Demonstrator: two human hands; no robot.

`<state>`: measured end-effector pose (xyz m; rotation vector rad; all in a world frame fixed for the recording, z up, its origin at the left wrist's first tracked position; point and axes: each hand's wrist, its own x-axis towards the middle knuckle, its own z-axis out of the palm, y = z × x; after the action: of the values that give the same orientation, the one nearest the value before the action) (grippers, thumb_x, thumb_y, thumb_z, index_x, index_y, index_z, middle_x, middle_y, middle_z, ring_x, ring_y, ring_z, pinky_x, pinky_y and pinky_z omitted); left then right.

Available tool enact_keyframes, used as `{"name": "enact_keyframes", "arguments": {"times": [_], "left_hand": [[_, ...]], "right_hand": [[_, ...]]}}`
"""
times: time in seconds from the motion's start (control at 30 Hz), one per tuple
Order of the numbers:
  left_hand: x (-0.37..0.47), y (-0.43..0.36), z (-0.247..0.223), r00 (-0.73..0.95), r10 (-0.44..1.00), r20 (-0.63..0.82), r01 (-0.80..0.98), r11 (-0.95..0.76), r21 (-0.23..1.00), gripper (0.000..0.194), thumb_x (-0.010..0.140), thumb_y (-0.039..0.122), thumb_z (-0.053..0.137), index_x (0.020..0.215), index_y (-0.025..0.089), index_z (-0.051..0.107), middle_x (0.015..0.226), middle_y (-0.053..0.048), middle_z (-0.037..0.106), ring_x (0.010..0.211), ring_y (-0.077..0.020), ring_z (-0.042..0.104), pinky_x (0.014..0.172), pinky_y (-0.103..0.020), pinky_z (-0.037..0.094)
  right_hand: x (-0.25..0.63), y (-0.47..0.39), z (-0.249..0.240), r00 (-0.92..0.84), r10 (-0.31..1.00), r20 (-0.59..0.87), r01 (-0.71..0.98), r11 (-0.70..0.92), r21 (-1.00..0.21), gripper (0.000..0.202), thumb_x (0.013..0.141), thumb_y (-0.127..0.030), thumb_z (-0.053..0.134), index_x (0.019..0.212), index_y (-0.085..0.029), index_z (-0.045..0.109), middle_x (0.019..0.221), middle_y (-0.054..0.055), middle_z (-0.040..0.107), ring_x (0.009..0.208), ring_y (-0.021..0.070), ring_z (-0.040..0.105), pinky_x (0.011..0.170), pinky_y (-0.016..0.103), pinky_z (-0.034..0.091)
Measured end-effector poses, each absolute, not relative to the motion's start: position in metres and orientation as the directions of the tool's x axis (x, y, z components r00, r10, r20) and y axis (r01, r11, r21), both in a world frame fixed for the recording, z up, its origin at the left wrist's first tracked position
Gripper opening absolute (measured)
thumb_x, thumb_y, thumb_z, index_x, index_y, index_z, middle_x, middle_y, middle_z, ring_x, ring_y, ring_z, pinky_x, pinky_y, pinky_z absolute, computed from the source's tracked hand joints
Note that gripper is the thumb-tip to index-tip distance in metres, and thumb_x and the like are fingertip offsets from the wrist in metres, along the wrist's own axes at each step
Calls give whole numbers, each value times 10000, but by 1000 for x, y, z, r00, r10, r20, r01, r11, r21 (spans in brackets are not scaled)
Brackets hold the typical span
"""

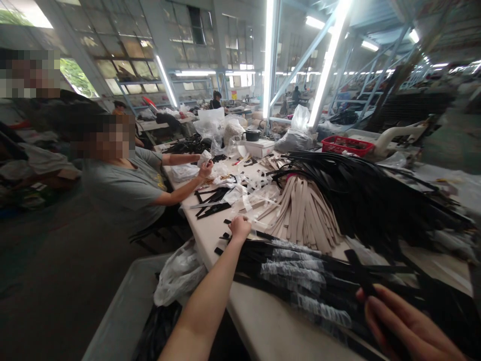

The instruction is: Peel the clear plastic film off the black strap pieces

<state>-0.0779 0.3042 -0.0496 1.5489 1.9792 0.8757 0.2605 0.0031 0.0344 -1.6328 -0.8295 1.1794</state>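
Note:
My left hand (239, 228) is closed at the left ends of the black strips; whatever its fingers hold is too small to make out. At the lower right, my right hand (398, 318) grips a dark strip (358, 273) between thumb and fingers, its end pointing up and left. Between my hands lie black strips (250, 258) in a row, partly wrapped in crinkled clear plastic (293, 271). Behind them, a bundle of beige strips (300, 210) fans out on the table (248, 311).
A large pile of black strips (376, 200) covers the right side. A person in a grey shirt (131, 185) sits at the left edge, handling something white. Beyond are a red basket (347, 145) and plastic bags (296, 135). A grey bin (124, 301) stands below left.

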Motion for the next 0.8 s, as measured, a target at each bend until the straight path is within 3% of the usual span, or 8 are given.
{"name": "enact_keyframes", "arguments": {"times": [0.1, 0.17, 0.23, 0.33, 0.4, 0.47, 0.63, 0.8], "left_hand": [[-78, 293, -44, -257, 966, 31, 549, 120, 827, 174, 732, 127, 639, 900, 172, 658, 930, -97, 707, 926, -227, 653, 844, -312, 465], [-72, 273, -42, -258, 966, 22, 458, 102, 883, 208, 744, 116, 614, 945, 161, 637, 860, -74, 703, 771, -185, 663, 716, -264, 488], [-62, 244, -44, -256, 967, -1, 365, 97, 926, 224, 757, 107, 584, 972, 160, 614, 783, -43, 691, 614, -147, 630, 590, -229, 472], [-45, 193, -49, -248, 968, -34, 247, 97, 964, 181, 777, 138, 576, 956, 162, 596, 685, -6, 655, 468, -110, 548, 472, -201, 420], [-37, 164, -49, -249, 967, -44, 191, 94, 977, 140, 765, 169, 617, 905, 164, 603, 647, 9, 635, 453, -100, 529, 460, -191, 408], [-33, 142, -47, -268, 963, -40, 156, 85, 984, 135, 739, 201, 673, 855, 168, 611, 638, 8, 628, 491, -106, 548, 488, -193, 423], [-29, 116, -49, -260, 959, -110, -31, 106, 994, 164, 697, 261, 744, 780, 193, 621, 669, -24, 630, 617, -165, 587, 573, -256, 456], [-23, 102, -53, -207, 974, -88, 21, 95, 995, 151, 709, 235, 720, 821, 189, 630, 774, -58, 660, 722, -194, 608, 652, -285, 464]], "right_hand": [[215, 9, 9, 52, 897, -439, -103, -432, -896, 474, 744, -627, 699, 925, -194, 635, 530, -32, 515, 398, 93, 418, 384, 211, 279], [186, 26, -8, 33, 900, -434, -50, -432, -900, 472, 749, -634, 679, 861, -178, 633, 475, -60, 448, 384, 87, 383, 391, 210, 247], [161, 46, -22, 118, 913, -391, 32, -397, -917, 486, 744, -616, 673, 920, -163, 667, 519, -25, 539, 445, 134, 496, 429, 234, 335], [128, 72, -35, 173, 935, -309, 117, -331, -936, 565, 729, -577, 668, 1085, -139, 679, 794, 75, 724, 774, 257, 687, 689, 314, 512], [111, 82, -43, 160, 945, -284, 154, -308, -939, 611, 718, -540, 669, 1168, -127, 646, 909, 100, 749, 915, 290, 696, 826, 345, 513], [101, 83, -52, 157, 951, -266, 202, -294, -934, 601, 709, -481, 667, 1192, -127, 623, 898, 97, 758, 903, 301, 704, 835, 361, 514], [105, 70, -72, 166, 967, -194, 354, -242, -903, 349, 727, -488, 620, 872, -187, 718, 846, 114, 764, 896, 357, 700, 824, 407, 500], [108, 55, -59, 172, 961, -215, 222, -251, -942, 467, 763, -576, 595, 969, -174, 714, 901, 113, 767, 958, 346, 690, 849, 404, 500]]}}
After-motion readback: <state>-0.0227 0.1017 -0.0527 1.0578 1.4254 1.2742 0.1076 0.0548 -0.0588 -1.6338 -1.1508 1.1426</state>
